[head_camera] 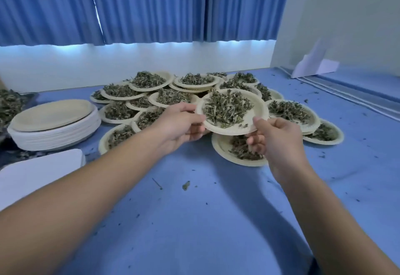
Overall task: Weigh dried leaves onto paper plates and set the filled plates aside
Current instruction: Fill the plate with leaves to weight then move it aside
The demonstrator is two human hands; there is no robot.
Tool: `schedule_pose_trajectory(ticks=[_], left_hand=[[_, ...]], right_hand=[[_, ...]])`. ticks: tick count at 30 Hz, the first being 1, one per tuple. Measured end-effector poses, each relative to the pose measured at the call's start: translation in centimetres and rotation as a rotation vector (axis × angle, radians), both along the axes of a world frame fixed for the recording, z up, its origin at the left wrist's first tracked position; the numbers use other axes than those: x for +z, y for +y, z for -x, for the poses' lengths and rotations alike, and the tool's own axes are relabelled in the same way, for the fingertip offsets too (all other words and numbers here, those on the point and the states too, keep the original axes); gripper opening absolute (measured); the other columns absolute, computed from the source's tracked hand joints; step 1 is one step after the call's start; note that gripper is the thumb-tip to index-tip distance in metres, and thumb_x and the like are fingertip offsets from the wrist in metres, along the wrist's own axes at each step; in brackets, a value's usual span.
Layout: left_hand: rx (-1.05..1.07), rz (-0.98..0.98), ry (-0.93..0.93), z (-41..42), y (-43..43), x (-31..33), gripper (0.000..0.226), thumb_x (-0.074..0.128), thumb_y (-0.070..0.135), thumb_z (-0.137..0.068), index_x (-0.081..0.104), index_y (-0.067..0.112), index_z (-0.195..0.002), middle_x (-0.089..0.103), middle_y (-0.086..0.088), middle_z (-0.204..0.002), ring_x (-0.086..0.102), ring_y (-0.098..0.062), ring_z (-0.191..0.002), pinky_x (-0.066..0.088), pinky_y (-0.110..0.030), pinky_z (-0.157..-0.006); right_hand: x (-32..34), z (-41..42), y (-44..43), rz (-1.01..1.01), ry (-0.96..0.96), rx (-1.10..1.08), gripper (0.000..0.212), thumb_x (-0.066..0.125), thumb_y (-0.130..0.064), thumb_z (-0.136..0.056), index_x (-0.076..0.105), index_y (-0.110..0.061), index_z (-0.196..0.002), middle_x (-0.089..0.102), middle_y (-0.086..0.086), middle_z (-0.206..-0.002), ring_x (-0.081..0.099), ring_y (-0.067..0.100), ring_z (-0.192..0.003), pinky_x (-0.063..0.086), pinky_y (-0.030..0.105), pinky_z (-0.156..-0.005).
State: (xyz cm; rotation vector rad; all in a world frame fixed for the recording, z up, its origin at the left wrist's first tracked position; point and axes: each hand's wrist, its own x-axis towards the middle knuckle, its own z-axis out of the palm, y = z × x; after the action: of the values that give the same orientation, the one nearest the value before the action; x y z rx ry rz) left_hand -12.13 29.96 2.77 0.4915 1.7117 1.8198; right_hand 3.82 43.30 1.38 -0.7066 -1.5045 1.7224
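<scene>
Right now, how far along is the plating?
Done: more than a dozen filled plates lie overlapping in a pile. In hand: the left hand and right hand hold one more filled plate above that pile, not yet set down. Left: a tall stack of empty plates and a heap of loose leaves at the left edge.

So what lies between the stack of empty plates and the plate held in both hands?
Head view: several filled plates of dried leaves, overlapping on the blue cloth, plus the left hand gripping the rim of the held plate.
</scene>
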Motion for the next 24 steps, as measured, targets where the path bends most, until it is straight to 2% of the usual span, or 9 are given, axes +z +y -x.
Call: schedule_pose_trajectory(ticks=[3,7,10,13,16,19,21,24], left_hand=[[-0.039,0.009,0.000,-0.7,3.6,0.5,0.024,0.065,-0.003,-0.093,0.062,0.010,-0.113,0.070,-0.007,-0.065,0.061,-0.013,-0.051,0.057,-0.028,-0.057],[-0.071,0.018,0.001,-1.1,8.1,1.3,0.017,0.063,-0.004,-0.094,0.063,0.008,-0.107,0.067,-0.011,-0.070,0.060,-0.012,-0.048,0.054,-0.026,-0.051],[-0.088,0.029,-0.008,-1.1,11.8,1.7,0.017,0.062,-0.003,-0.095,0.061,0.008,-0.107,0.063,-0.010,-0.072,0.059,-0.012,-0.050,0.055,-0.027,-0.054],[-0.128,0.040,-0.019,-1.1,15.5,2.0,0.016,0.061,-0.003,-0.095,0.059,0.011,-0.104,0.061,-0.009,-0.072,0.058,-0.012,-0.052,0.054,-0.027,-0.053],[-0.162,0.066,0.000,-1.3,19.1,2.3,0.013,0.060,-0.003,-0.096,0.059,0.010,-0.099,0.061,-0.007,-0.068,0.058,-0.011,-0.051,0.054,-0.027,-0.057],[-0.196,0.105,0.046,-0.8,22.4,3.6,0.011,0.058,-0.001,-0.098,0.058,0.007,-0.090,0.063,-0.005,-0.061,0.060,-0.009,-0.049,0.054,-0.024,-0.054],[-0.214,0.138,0.098,0.1,24.7,5.0,0.007,0.057,0.000,-0.098,0.058,0.005,-0.093,0.063,-0.005,-0.060,0.060,-0.009,-0.050,0.053,-0.021,-0.051],[-0.187,0.166,0.167,1.5,27.8,7.1,0.010,0.055,-0.005,-0.097,0.057,-0.001,-0.106,0.059,-0.010,-0.070,0.056,-0.012,-0.053,0.050,-0.018,-0.049]], right_hand=[[0.5,-1.0,3.0,-0.004,-0.019,-0.060,0.016,0.065,-0.013,-0.099,0.052,-0.005,-0.094,0.067,0.012,-0.061,0.062,0.017,-0.046,0.046,0.024,-0.041],[1.1,-1.5,6.7,0.018,-0.035,-0.134,0.018,0.064,-0.012,-0.100,0.054,-0.002,-0.111,0.066,0.010,-0.060,0.067,0.020,-0.048,0.048,0.024,-0.040],[1.5,-1.4,9.6,0.020,-0.081,-0.180,0.023,0.060,-0.013,-0.101,0.052,0.000,-0.119,0.070,0.015,-0.076,0.072,0.020,-0.053,0.056,0.028,-0.045],[2.0,-1.5,12.2,0.029,-0.106,-0.205,0.019,0.055,-0.010,-0.102,0.050,0.000,-0.118,0.071,0.023,-0.091,0.074,0.022,-0.057,0.054,0.029,-0.046],[2.8,-1.6,14.8,0.037,-0.075,-0.246,0.010,0.052,-0.004,-0.102,0.051,-0.001,-0.111,0.067,0.020,-0.082,0.075,0.024,-0.058,0.055,0.023,-0.046],[4.4,-1.1,18.3,0.063,-0.059,-0.263,0.009,0.056,-0.002,-0.101,0.052,0.002,-0.107,0.065,0.022,-0.089,0.075,0.025,-0.058,0.057,0.024,-0.050],[5.5,-0.3,21.0,0.062,-0.087,-0.268,0.012,0.056,-0.001,-0.100,0.054,0.006,-0.110,0.065,0.023,-0.092,0.075,0.026,-0.059,0.059,0.025,-0.052],[6.9,1.7,24.6,0.072,-0.130,-0.265,0.023,0.055,-0.001,-0.101,0.051,0.008,-0.121,0.064,0.021,-0.091,0.074,0.023,-0.056,0.063,0.030,-0.062]])
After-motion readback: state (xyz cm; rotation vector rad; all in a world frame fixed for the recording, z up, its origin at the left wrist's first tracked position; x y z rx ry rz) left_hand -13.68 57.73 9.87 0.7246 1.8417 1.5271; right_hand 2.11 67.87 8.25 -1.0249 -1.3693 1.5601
